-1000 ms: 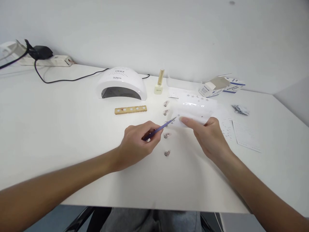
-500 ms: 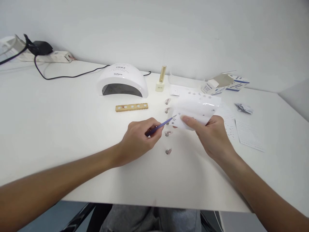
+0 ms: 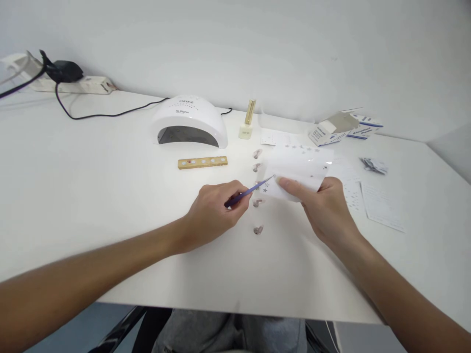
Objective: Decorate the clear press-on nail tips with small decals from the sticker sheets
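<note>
My left hand (image 3: 220,208) is closed around purple tweezers (image 3: 241,197), their thin metal tip touching or just above a star at the left part of a sticker sheet (image 3: 294,164). That white sheet carries silvery star stickers and curves upward at its far side. My right hand (image 3: 320,201) pinches its near edge, thumb on top and the other fingers mostly hidden underneath. In a column beside the sheet are several press-on nails (image 3: 258,230) with shiny decorations; one is partly covered by the tweezers.
Behind my left hand lie a yellow nail stand (image 3: 202,163) with white dots and a white nail lamp (image 3: 189,117). A gold-capped polish bottle (image 3: 246,130) stands at the back. To the right are an opened box (image 3: 329,130), small packets (image 3: 373,165) and a paper sheet (image 3: 382,206).
The tweezers' tip has shifted slightly right, to a star near my right thumb. The sheet has tilted a little in my right hand. The whole view has drifted slightly.
</note>
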Motion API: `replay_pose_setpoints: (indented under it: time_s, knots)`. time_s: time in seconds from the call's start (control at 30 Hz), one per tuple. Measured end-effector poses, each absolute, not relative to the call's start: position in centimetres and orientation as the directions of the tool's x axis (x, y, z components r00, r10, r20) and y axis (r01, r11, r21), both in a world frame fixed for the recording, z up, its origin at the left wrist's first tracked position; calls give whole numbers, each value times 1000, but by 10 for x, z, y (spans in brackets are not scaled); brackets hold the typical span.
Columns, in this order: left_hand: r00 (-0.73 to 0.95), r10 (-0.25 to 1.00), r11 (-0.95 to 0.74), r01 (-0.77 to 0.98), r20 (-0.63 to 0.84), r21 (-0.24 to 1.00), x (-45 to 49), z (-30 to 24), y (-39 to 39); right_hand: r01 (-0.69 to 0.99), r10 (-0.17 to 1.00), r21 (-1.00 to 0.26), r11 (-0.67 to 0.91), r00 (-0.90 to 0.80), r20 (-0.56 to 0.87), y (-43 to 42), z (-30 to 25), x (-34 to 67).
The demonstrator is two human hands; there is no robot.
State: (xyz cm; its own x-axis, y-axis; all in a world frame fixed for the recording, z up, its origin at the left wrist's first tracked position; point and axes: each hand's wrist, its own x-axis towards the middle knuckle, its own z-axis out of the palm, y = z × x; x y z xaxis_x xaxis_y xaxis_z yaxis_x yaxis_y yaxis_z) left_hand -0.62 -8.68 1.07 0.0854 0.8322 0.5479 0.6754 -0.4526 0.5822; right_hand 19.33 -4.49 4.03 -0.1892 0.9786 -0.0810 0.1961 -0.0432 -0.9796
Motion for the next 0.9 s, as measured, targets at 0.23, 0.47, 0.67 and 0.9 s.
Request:
replay_pose_setpoints:
  time_s: [0.23,0.47,0.67,0.9]
  knots:
    - [89,846,-437,681,526,587,-5,11,-87,163,976,-982,-94,-181,-124,-45,40,193]
    - [96,862,-427,668,498,609,-6,12,-87,149,968,-983,-108,-209,-138,-44,39,193]
    - [87,851,-445,643,517,624,-6,13,-87,118,968,-986,-117,-207,-140,-45,42,191]
    - [77,842,-479,563,534,674,-4,17,-86,130,981,-989,-75,-169,-96,-47,43,189]
